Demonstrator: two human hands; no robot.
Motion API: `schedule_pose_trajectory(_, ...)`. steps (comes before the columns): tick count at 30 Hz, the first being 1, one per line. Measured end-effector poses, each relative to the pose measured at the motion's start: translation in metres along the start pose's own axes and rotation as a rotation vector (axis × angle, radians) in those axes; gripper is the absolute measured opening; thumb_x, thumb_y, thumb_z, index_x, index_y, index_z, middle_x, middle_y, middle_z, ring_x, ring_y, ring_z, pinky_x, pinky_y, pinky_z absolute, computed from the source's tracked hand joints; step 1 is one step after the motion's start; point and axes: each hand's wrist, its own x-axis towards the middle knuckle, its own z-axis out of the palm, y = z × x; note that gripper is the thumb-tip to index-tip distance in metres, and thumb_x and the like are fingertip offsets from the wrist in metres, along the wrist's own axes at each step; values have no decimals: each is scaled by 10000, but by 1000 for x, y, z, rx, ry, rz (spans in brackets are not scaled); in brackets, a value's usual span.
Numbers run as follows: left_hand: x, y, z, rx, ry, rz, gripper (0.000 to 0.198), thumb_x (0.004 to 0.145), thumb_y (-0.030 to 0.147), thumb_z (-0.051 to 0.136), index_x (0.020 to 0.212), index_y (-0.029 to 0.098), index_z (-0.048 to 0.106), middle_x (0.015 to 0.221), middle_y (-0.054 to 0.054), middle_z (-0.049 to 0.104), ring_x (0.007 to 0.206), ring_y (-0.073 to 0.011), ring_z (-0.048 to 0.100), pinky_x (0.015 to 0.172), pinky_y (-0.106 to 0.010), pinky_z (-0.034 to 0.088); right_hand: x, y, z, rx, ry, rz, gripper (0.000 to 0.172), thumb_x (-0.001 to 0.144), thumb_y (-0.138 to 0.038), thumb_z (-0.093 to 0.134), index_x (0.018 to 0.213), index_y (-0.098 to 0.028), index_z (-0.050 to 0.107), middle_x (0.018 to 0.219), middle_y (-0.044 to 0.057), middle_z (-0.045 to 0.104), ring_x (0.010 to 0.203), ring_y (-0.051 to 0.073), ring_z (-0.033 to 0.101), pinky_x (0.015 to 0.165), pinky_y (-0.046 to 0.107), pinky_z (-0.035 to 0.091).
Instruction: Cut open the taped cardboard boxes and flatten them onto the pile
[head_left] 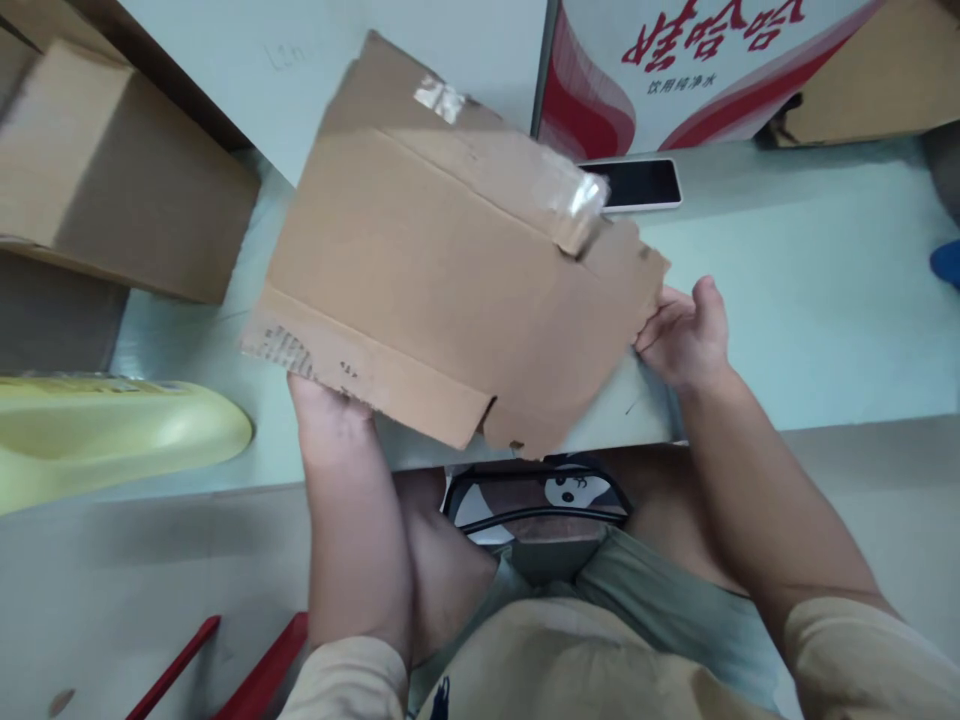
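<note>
A flattened cardboard box (450, 270), creased and torn along its edges, is held tilted above the pale table. Shiny clear tape shows along its far flap. My left hand (330, 405) grips the lower left edge from beneath, with its fingers hidden behind the cardboard. At the right edge, my right hand (686, 335) is turned palm up, thumb apart, its fingertips touching or just under the torn edge. Behind the cardboard lies a phone (645, 184) with a dark screen, partly covered.
Cardboard boxes (150, 180) stand at the left, near a yellow plastic container (120, 430). A white and red carton (690, 80) with Chinese lettering is at the back. Another brown box (877, 80) sits back right. A blue object (946, 263) shows at the right edge.
</note>
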Motion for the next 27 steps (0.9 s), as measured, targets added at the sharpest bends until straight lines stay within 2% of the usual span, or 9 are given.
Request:
schedule_pose_trajectory(4, 6, 0, 5, 0, 92, -35, 762, 633, 880, 670, 1162, 331, 677, 1088, -45, 773, 1452, -377, 509, 1077, -602, 509, -11, 6, 23, 10, -145, 72, 699, 638, -914, 727, 818, -241, 679, 618, -3, 643, 440, 141, 541, 393, 287, 444)
schedule_pose_trajectory(7, 1, 2, 8, -61, 112, -44, 722, 594, 753, 781, 1169, 331, 671, 1169, -34, 766, 1522, -367, 438, 1162, -575, 480, -16, 10, 43, 5, -123, 39, 588, 658, -747, 850, 928, -251, 683, 797, 21, 741, 649, 185, 690, 581, 320, 605)
schedule_pose_trajectory(10, -6, 9, 10, -186, 36, 122, 601, 733, 642, 731, 1213, 287, 660, 1251, -46, 752, 1544, -340, 435, 1167, -526, 513, -16, 10, 55, 71, -47, 29, 638, 669, -687, 865, 1113, -269, 674, 1110, 64, 784, 990, 266, 762, 838, 411, 671)
schedule_pose_trajectory(14, -13, 18, 15, -297, -118, 179, 600, 922, 763, 505, 1248, 286, 665, 1339, -18, 732, 1539, -299, 472, 1200, -497, 510, -16, 9, 61, 113, 85, 26, 686, 659, -649, 876, 1187, -265, 666, 1157, 66, 783, 1039, 275, 754, 850, 407, 672)
schedule_pose_trajectory(16, -11, 14, 15, -288, -74, 111, 621, 813, 819, 647, 1170, 314, 704, 1326, -4, 746, 1507, -295, 516, 1210, -483, 514, -18, 9, 63, 81, 99, 2, 680, 666, -671, 869, 1170, -259, 673, 1120, 64, 785, 999, 262, 751, 786, 376, 666)
schedule_pose_trajectory(18, -5, 4, 11, -248, 83, 71, 474, 660, 594, 914, 1004, 321, 735, 1258, 23, 777, 1420, -263, 605, 1203, -417, 530, -21, 9, 64, 28, 83, 14, 643, 680, -721, 848, 1090, -250, 692, 977, 53, 782, 833, 226, 737, 625, 322, 624)
schedule_pose_trajectory(20, 4, -9, 3, -308, 195, 58, 440, 643, 572, 940, 932, 311, 734, 1231, 39, 787, 1399, -250, 627, 1225, -425, 518, -23, 8, 65, -36, 32, 67, 622, 669, -790, 819, 916, -233, 699, 733, 27, 719, 574, 166, 636, 437, 272, 497)
schedule_pose_trajectory(23, 13, -21, -7, -376, 159, 65, 374, 676, 571, 925, 894, 333, 734, 1219, 52, 789, 1434, -233, 601, 1239, -432, 501, -24, 2, 70, -106, -92, 141, 678, 594, -856, 817, 649, -211, 615, 479, -21, 532, 363, 90, 422, 325, 242, 328)
schedule_pose_trajectory(27, 12, -15, 1, -449, 137, 53, 374, 738, 534, 897, 933, 269, 719, 1163, -1, 799, 1341, -237, 650, 1151, -419, 544, -28, -14, 79, -96, -120, 130, 686, 553, -825, 862, 591, -201, 580, 451, -45, 492, 329, 50, 334, 314, 224, 263)
